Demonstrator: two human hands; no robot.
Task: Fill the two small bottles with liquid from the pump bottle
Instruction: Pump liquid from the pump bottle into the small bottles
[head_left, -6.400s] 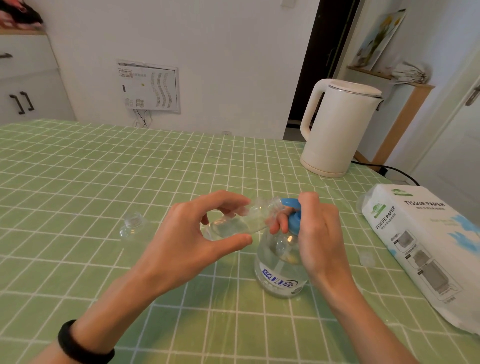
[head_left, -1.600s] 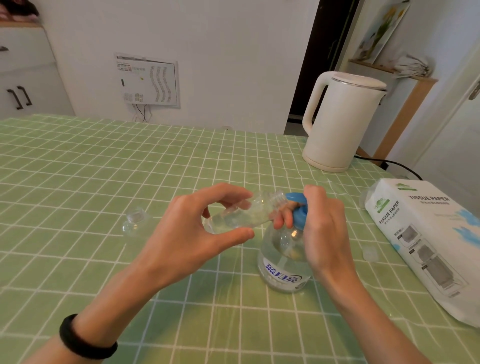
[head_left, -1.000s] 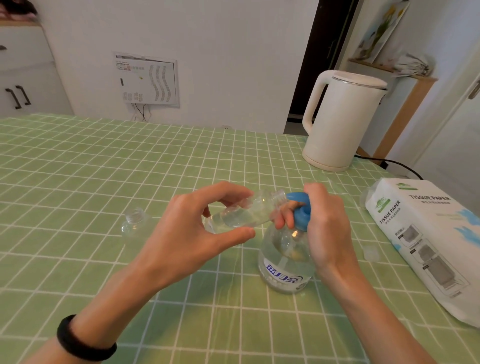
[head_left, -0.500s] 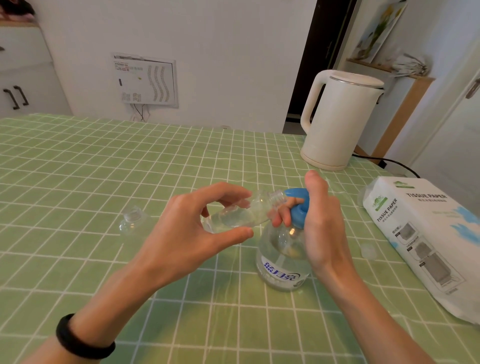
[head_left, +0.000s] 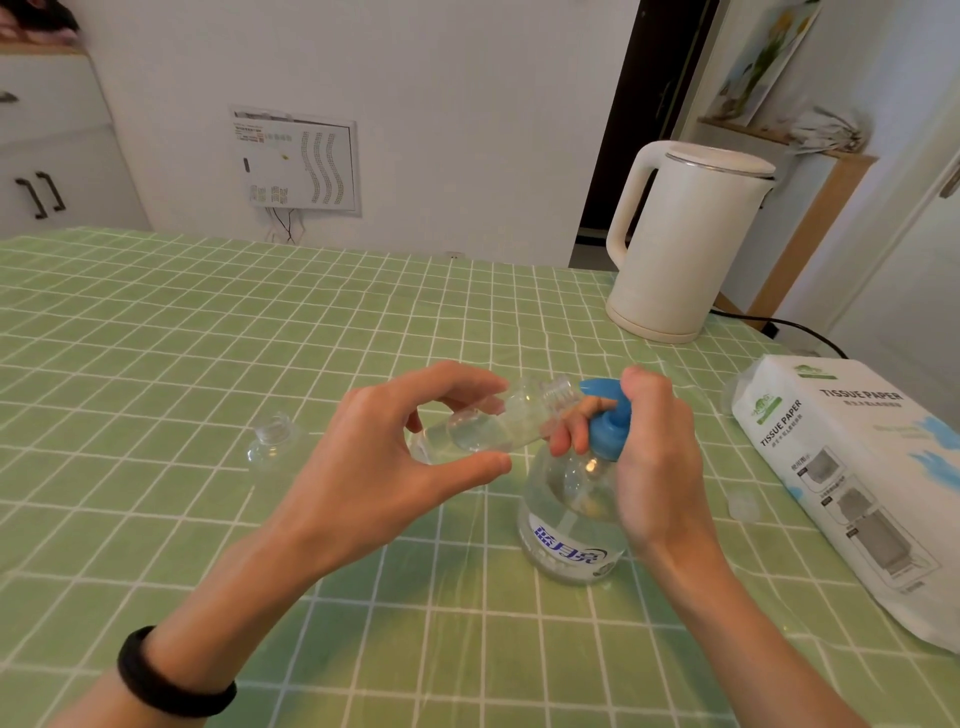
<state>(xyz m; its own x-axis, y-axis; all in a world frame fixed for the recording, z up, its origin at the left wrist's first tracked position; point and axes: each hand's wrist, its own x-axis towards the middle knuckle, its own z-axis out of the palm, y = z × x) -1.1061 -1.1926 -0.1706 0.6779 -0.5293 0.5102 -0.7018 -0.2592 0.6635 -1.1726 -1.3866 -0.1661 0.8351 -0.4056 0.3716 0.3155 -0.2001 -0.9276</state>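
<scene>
My left hand (head_left: 384, 467) pinches a small clear bottle (head_left: 498, 423), tilted on its side with its threaded neck against the blue nozzle. Some clear liquid lies in it. The pump bottle (head_left: 569, 525), clear with a blue pump head (head_left: 608, 421) and a blue-lettered label, stands on the green checked table. My right hand (head_left: 652, 457) wraps the pump head, thumb on top, fingers curled under the spout. A second small clear bottle (head_left: 272, 439) stands uncapped to the left, apart from both hands.
A white electric kettle (head_left: 680, 244) stands at the back right with its black cord trailing right. A pack of tissue paper (head_left: 872, 483) lies along the right edge. A small clear cap (head_left: 744, 506) lies between it and the pump bottle.
My right thumb has kept pressing and releasing the pump head, which bobs slightly. The small bottle stays held at the nozzle in my left hand.
</scene>
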